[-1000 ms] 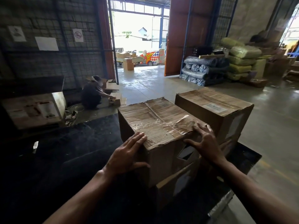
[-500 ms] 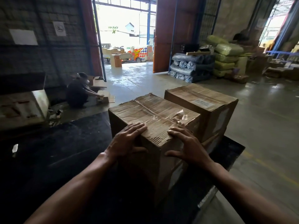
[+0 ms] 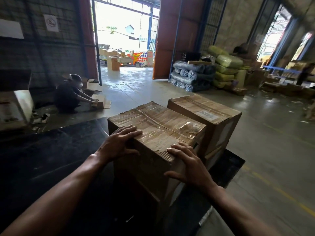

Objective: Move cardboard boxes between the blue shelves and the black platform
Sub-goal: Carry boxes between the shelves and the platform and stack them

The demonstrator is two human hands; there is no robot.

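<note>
On the wall at far left a round prohibition sign (image 3: 51,23) is seen, its wording too small to be read. Below it a crouching person (image 3: 68,94) is occupied with flat cardboard on the floor. The lower left is filled by the black platform (image 3: 51,159), and on its right part the nearer cardboard box (image 3: 156,126) is stood just beside a second box (image 3: 204,108); whether the two touch cannot be told. The left hand (image 3: 117,143) is laid flat on the nearer box's top left corner, fingers spread and nothing clasped. The right hand (image 3: 189,164) is likewise spread over the near right corner, thumb down the front face. Since the box is only pressed and not gripped from below, a slip on the glossy tape could be expected if a lift were tried, and the wrinkled tape might give. By too hard a push the second box could be sent off the platform's far edge. A white label (image 3: 207,115) is carried on the second box, its print illegible.
</note>
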